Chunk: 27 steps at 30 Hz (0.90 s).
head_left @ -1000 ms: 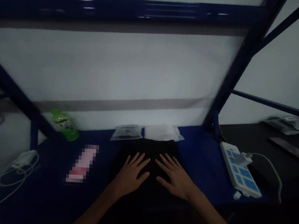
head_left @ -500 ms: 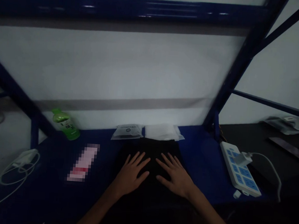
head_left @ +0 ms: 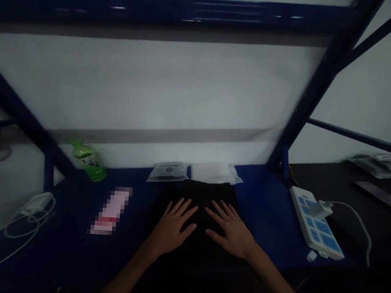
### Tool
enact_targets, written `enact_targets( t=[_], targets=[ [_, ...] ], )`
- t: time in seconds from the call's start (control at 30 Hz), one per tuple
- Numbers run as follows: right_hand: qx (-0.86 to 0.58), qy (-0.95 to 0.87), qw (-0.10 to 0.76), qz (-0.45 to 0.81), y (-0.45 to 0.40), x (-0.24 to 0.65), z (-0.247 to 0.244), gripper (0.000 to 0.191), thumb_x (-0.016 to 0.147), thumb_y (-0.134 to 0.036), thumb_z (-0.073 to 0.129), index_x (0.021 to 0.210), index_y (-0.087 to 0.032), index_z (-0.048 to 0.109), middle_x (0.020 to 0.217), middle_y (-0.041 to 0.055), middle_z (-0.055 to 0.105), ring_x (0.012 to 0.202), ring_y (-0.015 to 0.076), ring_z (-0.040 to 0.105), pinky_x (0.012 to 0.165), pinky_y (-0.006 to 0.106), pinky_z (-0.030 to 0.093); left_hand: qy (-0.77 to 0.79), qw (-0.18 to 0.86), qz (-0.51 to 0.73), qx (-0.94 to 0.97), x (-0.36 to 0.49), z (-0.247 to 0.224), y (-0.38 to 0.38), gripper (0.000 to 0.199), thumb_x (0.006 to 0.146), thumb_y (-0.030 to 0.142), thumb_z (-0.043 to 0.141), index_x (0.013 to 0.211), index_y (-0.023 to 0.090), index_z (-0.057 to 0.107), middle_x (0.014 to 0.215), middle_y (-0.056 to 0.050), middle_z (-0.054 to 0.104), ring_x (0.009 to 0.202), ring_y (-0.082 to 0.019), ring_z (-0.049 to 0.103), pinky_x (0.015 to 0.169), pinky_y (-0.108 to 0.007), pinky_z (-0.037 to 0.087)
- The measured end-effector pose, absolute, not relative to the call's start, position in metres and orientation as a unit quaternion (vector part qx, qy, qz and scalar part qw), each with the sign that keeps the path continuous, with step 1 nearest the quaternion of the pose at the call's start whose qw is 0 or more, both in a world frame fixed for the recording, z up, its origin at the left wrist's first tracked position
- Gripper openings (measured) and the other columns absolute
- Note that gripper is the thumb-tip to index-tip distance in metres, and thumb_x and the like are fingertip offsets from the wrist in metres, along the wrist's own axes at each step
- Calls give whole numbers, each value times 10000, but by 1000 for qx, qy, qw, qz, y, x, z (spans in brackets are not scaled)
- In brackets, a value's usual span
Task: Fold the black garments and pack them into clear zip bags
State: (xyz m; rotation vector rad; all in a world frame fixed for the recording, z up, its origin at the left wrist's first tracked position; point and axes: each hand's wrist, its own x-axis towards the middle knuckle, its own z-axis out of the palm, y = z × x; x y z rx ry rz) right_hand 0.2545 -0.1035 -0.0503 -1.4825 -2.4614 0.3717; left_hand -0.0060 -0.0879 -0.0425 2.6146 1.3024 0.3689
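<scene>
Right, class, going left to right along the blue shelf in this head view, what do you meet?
white charger and cable, green drink bottle, blurred pink item, small plastic bag, white plastic packet, white power strip

Workroom with blue steel racking [head_left: 171, 11]

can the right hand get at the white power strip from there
Probably yes: the right hand rests on the black fabric, and only the flat blue shelf top lies between it and the white power strip.
</scene>
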Motion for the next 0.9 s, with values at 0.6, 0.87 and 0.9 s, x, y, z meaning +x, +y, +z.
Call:
enact_targets(
  t=[0.6, 0.87, 0.9],
  targets=[
    [-510, -842, 127, 122, -103, 254, -51, 669, 926, -635, 443, 1516, -377, 261, 1611, -2, 206, 1487, 299, 107, 1188, 553, 175, 434, 114, 131, 884, -7, -41, -87, 540, 1000, 518, 375, 1515, 394, 265, 1601, -17, 258, 1476, -296, 204, 1163, -597, 202],
    [-513, -839, 121, 136, -102, 254, -50, 678, 918, -666, 422, 1512, -371, 281, 1608, 8, 212, 1485, 304, 119, 1184, 558, 174, 437, 125, 127, 882, -7, -39, -85, 539, 987, 549, 387, 1497, 392, 315, 1589, -13, 290, 1470, -289, 226, 1161, -595, 209],
    [-512, -839, 121, 140, -101, 254, -48, 680, 912, -673, 427, 1507, -367, 301, 1603, 13, 230, 1482, 307, 141, 1181, 558, 184, 439, 132, 125, 880, -8, -36, -84, 533, 982, 558, 391, 1486, 390, 345, 1578, -12, 315, 1463, -289, 249, 1159, -591, 220]
  ],
)
